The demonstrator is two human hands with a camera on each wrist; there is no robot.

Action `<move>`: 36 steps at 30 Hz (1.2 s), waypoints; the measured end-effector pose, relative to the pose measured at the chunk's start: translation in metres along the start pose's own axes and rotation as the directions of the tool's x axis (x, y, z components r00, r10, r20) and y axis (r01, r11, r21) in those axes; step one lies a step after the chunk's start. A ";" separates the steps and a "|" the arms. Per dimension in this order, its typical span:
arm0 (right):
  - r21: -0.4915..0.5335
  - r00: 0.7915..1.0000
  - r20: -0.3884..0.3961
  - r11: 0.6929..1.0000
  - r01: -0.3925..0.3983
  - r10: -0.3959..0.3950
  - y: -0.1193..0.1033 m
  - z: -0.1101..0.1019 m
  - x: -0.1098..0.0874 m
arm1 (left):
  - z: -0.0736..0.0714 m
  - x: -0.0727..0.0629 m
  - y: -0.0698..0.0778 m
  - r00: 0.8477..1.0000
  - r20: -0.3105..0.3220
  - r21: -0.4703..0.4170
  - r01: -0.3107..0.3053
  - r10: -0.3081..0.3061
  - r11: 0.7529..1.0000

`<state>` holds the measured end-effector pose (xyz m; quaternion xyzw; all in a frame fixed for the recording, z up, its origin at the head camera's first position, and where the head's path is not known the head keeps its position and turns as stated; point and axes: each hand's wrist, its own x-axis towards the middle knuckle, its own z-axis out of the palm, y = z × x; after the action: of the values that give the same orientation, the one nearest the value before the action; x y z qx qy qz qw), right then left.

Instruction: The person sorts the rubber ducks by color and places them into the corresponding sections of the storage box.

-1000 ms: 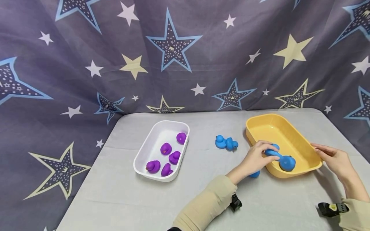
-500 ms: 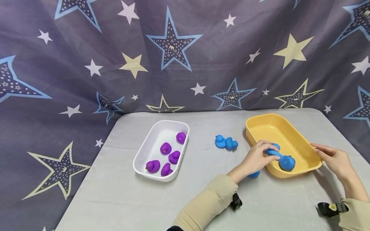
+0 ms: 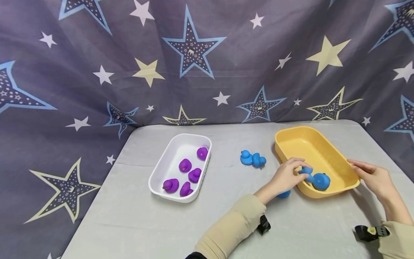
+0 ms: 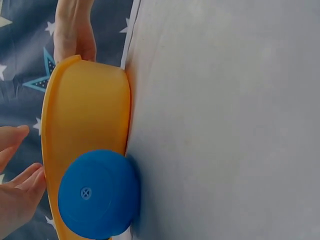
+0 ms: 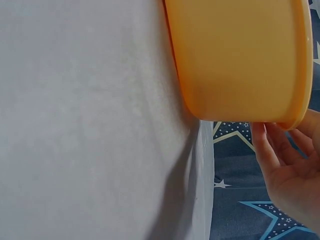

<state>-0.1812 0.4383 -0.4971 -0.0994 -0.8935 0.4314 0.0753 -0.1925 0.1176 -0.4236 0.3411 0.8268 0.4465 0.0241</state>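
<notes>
Over the near left rim of a yellow tub [image 3: 336, 158], my left hand [image 3: 286, 178] hangs with thumb and fingers spread apart. In the left wrist view only backdrop shows in the gap between its fingertips [image 4: 20, 132]. Just below the hand, blue toy ducks [image 3: 321, 181] lie in the tub's near end, partly hidden by the fingers. My right hand [image 3: 375, 180] grips the tub's right rim, fingers on both sides of it. Another blue duck [image 4: 100, 195] stands on the table against the tub's outer wall, partly hidden beneath my left wrist in the head view.
Two blue ducks [image 3: 252, 159] sit side by side on the grey cloth left of the tub. Farther left stands a white tub [image 3: 155, 180] with several purple ducks [image 3: 185, 165] inside. A star-patterned curtain [image 3: 194, 93] rises behind the table.
My left hand has let go of a blue duck, which has dropped lower into the yellow tub beside the others. My right hand stays on the rim.
</notes>
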 end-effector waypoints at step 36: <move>0.046 0.999 -0.003 0.998 0.044 -0.044 0.003 0.000 0.000 | -0.044 -0.025 -0.031 0.975 0.220 -0.093 0.006 0.015 0.996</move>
<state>-0.1811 0.4399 -0.4998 -0.0783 -0.8852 0.4501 0.0879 -0.2054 0.0602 -0.4275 0.3889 0.7965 0.4441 0.1306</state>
